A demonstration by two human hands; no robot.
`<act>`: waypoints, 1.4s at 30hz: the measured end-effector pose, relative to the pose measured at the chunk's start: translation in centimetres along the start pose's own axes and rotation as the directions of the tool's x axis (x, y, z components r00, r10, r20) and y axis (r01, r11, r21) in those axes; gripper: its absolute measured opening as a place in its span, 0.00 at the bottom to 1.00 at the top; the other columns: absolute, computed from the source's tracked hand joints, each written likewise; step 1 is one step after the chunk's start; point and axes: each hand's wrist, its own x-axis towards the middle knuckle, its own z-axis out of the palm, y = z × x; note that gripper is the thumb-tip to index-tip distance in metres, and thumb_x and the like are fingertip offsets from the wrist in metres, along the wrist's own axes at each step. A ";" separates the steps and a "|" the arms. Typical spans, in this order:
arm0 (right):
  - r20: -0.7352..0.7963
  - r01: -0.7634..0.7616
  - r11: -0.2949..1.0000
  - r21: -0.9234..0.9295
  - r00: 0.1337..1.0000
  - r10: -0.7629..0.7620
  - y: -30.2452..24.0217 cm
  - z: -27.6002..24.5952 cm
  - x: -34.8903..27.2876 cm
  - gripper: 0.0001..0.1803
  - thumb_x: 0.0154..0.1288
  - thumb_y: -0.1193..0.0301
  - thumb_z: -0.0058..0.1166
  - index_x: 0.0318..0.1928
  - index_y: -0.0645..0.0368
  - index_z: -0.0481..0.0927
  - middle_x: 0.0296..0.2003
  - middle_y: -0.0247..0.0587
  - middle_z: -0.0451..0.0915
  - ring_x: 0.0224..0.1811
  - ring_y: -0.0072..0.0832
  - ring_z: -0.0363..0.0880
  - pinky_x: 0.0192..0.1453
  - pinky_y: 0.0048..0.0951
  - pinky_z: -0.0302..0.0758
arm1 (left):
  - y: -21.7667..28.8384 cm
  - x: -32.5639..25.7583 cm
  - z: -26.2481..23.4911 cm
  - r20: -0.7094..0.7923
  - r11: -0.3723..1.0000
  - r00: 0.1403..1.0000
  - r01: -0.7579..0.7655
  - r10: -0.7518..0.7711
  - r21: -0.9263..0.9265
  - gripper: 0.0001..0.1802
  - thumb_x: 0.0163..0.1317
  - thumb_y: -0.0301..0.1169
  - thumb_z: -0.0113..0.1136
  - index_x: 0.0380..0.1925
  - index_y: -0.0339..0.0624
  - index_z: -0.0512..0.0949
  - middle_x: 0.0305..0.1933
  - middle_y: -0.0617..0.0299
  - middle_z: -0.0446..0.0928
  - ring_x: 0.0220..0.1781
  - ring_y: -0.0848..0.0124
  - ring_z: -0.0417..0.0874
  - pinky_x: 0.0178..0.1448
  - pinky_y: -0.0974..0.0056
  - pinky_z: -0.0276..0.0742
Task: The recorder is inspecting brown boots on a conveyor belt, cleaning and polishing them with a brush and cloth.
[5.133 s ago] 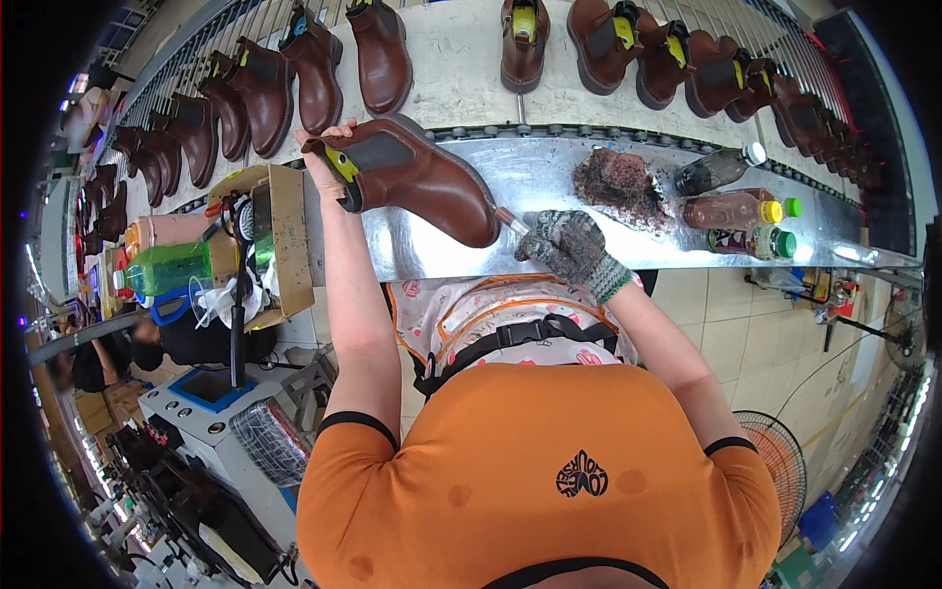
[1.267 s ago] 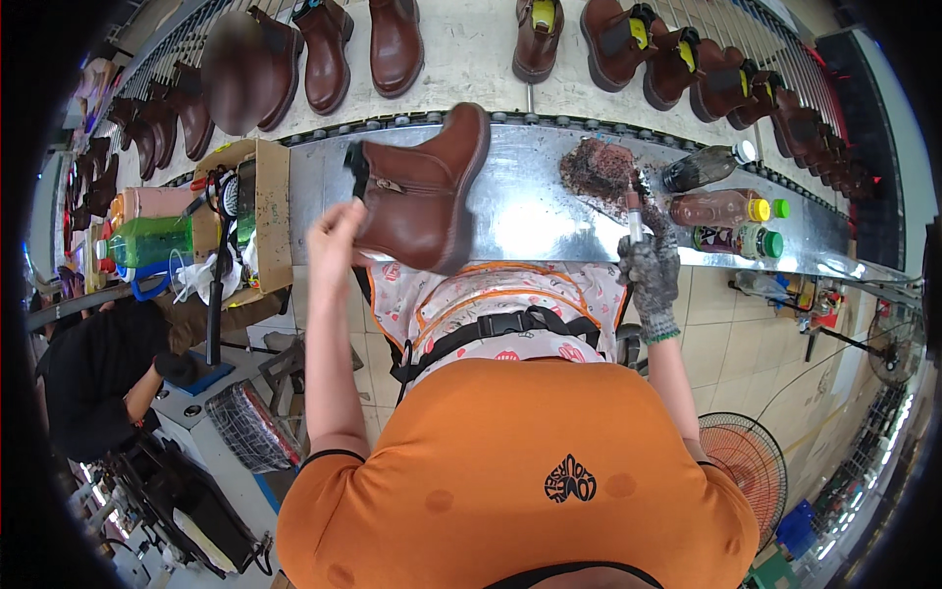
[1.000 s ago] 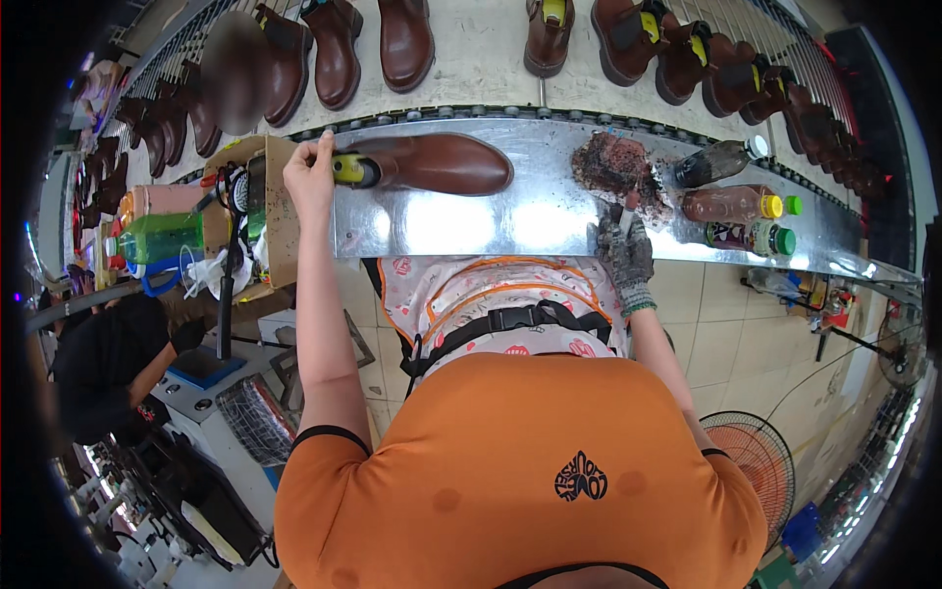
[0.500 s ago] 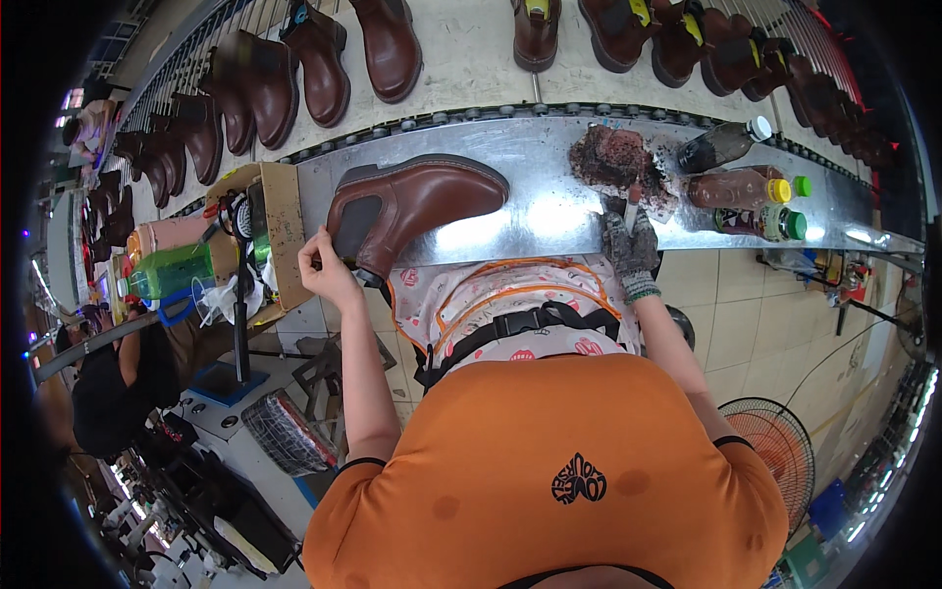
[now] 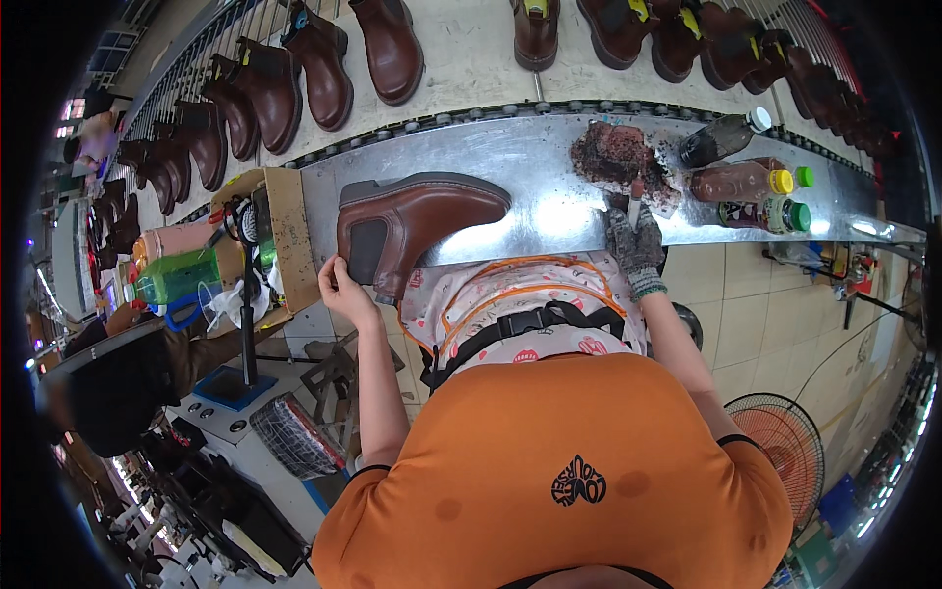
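A brown ankle boot (image 5: 432,218) with a dark elastic side panel lies on its side on the metal bench (image 5: 549,221), toe to the right, sole facing away from me. My bare left hand (image 5: 347,298) pinches the boot at its top opening; the fingertips partly hide the grip. On my right hand (image 5: 636,249) is a grey, stained work glove, its fingers closed around a slim, pale-handled tool (image 5: 635,208) with a reddish-brown tip. Just beyond it sits a dark red-brown, stained cloth or sponge pad (image 5: 618,152) in a smeared patch.
Several bottles, among them a brown one with a yellow cap (image 5: 741,183), lie at the bench's right. A cardboard box (image 5: 289,236) of tools stands left. Beyond the chain edge, a conveyor (image 5: 461,69) carries several brown boots. A fan (image 5: 780,442) stands lower right.
The boot has turned slightly, its shaft and heel shifting a little right and toward me. My left hand has moved right with its fingers at the boot's top. The right hand stays nearly still.
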 end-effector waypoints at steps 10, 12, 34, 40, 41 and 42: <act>-0.007 0.013 1.000 0.003 1.000 -0.013 -0.6 -0.4 -0.3 0.20 0.56 0.55 0.57 0.44 0.54 0.79 0.31 0.51 0.80 0.38 0.46 0.79 0.43 0.41 0.73 | -0.2 0.1 -0.1 0.002 1.000 1.000 0.010 -0.010 -0.008 0.07 0.60 0.27 0.57 0.36 0.36 0.78 0.34 0.66 0.76 0.37 0.78 0.73 0.44 0.73 0.69; 0.003 0.032 0.995 0.096 0.999 -0.033 0.9 0.0 -0.3 0.26 0.56 0.58 0.58 0.53 0.54 0.73 0.36 0.50 0.79 0.36 0.42 0.79 0.42 0.37 0.74 | -0.4 0.3 -0.1 0.014 1.000 1.000 0.018 -0.018 -0.015 0.06 0.61 0.27 0.57 0.36 0.36 0.78 0.36 0.65 0.76 0.38 0.77 0.74 0.46 0.72 0.70; 0.129 0.685 0.709 0.168 0.698 -0.705 -13.5 3.5 -0.8 0.34 0.43 0.52 0.67 0.47 0.59 0.74 0.46 0.57 0.71 0.49 0.52 0.67 0.52 0.45 0.68 | 1.1 1.2 0.7 0.100 0.968 0.979 0.192 -0.178 -0.159 0.06 0.59 0.28 0.59 0.33 0.37 0.79 0.33 0.65 0.77 0.37 0.77 0.74 0.44 0.72 0.69; -0.081 0.728 0.683 0.050 0.685 -0.724 -18.5 -2.8 -1.4 0.33 0.41 0.48 0.68 0.41 0.60 0.76 0.31 0.49 0.77 0.34 0.44 0.76 0.38 0.41 0.72 | 4.2 2.8 2.2 0.587 0.940 0.736 0.231 -0.338 0.252 0.13 0.62 0.36 0.56 0.38 0.37 0.81 0.41 0.64 0.79 0.42 0.77 0.76 0.51 0.69 0.68; -0.081 0.738 0.674 0.043 0.675 -0.734 -18.9 -2.9 -1.3 0.33 0.41 0.48 0.68 0.41 0.60 0.76 0.31 0.49 0.77 0.34 0.44 0.76 0.38 0.41 0.72 | 5.6 3.1 2.9 0.585 0.942 0.740 0.234 -0.332 0.239 0.13 0.62 0.36 0.56 0.38 0.37 0.81 0.41 0.64 0.79 0.42 0.77 0.76 0.51 0.69 0.68; -0.080 0.731 0.680 0.050 0.682 -0.727 -19.4 -2.9 -1.5 0.33 0.41 0.47 0.68 0.40 0.60 0.76 0.32 0.49 0.76 0.35 0.44 0.76 0.39 0.41 0.72 | 7.1 3.4 3.8 0.525 0.977 0.833 0.086 -0.177 0.194 0.12 0.61 0.35 0.57 0.37 0.37 0.82 0.41 0.64 0.79 0.42 0.76 0.77 0.52 0.69 0.68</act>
